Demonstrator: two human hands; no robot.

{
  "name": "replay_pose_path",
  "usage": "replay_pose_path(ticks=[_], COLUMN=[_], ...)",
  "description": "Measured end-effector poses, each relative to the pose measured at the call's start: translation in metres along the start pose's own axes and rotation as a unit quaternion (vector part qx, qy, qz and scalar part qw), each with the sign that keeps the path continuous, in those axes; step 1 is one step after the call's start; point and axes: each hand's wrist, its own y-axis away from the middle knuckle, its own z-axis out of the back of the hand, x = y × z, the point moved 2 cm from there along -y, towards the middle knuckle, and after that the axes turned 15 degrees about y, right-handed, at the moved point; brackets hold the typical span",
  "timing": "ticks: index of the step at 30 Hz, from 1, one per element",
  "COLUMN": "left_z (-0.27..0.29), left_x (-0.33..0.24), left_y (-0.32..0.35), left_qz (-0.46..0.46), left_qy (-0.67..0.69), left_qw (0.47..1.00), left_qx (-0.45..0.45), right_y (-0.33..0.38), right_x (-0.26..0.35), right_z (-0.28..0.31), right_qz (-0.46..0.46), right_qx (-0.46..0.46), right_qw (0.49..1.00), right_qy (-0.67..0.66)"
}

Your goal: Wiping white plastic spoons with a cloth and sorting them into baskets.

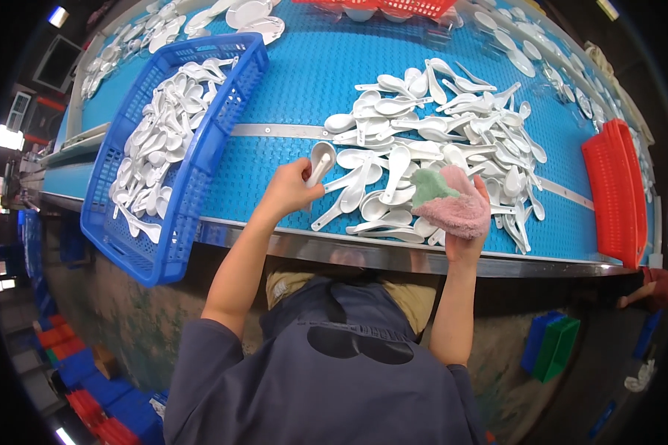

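A blue crate (172, 152) of white spoons sat at the left of the blue desk (297, 81). The left hand (289, 189), arm outstretched, had its grip closed on a white spoon (321, 162) by the handle; it looked light, stiff, glossy, perhaps breakable. The right hand (467, 230), raised beside the spoon pile (438, 126), clutched a soft pink-and-green cloth (453, 200).

The left hand (288, 189) holds a white spoon (320, 161) just left of the spoon pile (438, 141). The right hand (464, 222) holds a pink cloth (460, 208) at the near edge of the pile. A blue basket (200, 159) of spoons stands well left of the pile.
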Motion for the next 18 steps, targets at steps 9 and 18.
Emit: replay_pose_path(ticks=[9, 18], left_z=[-0.029, -0.047], left_x=[-0.018, 0.004], left_y=[0.014, 0.023], left_qz=[0.002, 0.017], left_qy=[0.263, 0.313], left_qw=[0.944, 0.918], left_qx=[0.196, 0.243], right_y=[-0.024, -0.029], right_x=[-0.018, -0.001], right_z=[-0.107, -0.117], right_qz=[0.297, 0.036], right_qx=[0.122, 0.373], right_qw=[0.847, 0.819], right_qy=[0.423, 0.435])
